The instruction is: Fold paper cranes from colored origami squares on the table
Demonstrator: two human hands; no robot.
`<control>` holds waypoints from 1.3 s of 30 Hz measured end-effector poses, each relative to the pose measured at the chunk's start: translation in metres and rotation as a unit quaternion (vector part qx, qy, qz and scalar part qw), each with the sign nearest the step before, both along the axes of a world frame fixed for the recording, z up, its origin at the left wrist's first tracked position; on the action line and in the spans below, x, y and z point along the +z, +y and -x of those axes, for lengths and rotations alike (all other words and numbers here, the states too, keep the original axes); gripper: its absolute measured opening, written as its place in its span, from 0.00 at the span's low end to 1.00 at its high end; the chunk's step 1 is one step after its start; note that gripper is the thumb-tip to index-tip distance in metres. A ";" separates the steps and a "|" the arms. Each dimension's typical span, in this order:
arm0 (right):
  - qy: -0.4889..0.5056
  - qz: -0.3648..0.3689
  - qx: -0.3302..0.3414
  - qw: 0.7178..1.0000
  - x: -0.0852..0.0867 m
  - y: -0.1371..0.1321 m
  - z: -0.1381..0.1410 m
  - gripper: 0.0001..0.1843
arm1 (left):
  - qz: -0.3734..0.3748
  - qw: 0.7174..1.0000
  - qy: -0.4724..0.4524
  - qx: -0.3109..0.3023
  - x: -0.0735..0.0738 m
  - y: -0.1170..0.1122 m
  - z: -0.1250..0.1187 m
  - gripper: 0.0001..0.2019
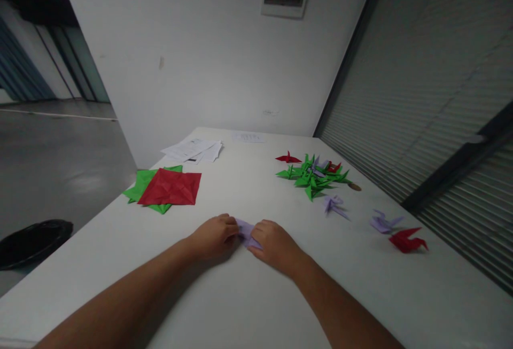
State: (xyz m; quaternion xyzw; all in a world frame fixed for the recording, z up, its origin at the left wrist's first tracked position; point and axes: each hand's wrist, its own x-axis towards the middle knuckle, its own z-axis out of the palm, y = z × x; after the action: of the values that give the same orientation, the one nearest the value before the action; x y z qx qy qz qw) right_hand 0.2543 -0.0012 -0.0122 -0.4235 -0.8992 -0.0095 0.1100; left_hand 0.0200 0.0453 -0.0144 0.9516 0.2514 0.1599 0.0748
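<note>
A piece of folded purple origami paper (245,230) lies low over the white table between my two hands. My left hand (216,235) has its fingers closed on the paper's left end. On the other side, my right hand (276,245) grips the right end, with the thumb along the near edge. Much of the paper is hidden under my fingers. To the right, a purple paper crane (335,206), a second purple crane (383,222) and a red paper crane (406,240) rest on the table.
Creased red paper (170,187) overlaps green sheets (143,182) at left. Printed pages (194,149) lie behind them. A heap of mostly green paper cranes (310,175) and a red crane (288,157) sit at right. A black bin (36,242) stands beyond the left edge; blinds (441,98) flank the right.
</note>
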 end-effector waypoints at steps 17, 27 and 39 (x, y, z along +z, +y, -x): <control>0.060 0.042 -0.048 0.996 0.005 -0.006 0.003 0.16 | 0.006 0.995 -0.014 -0.100 0.006 -0.003 0.005 0.16; 0.366 0.161 -0.119 0.909 -0.010 0.008 0.002 0.07 | 0.029 0.991 -0.052 -0.124 0.011 -0.006 0.005 0.25; 0.482 0.255 -0.137 0.827 -0.025 0.015 0.001 0.22 | 0.002 0.990 -0.047 -0.133 0.017 -0.012 -0.002 0.18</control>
State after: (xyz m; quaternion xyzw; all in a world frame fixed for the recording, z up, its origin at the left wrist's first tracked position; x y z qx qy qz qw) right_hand 0.2535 0.0135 -0.0372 -0.5063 -0.6350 0.4105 0.4147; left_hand 0.0218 0.0337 0.0023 0.9679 0.1191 0.1924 0.1094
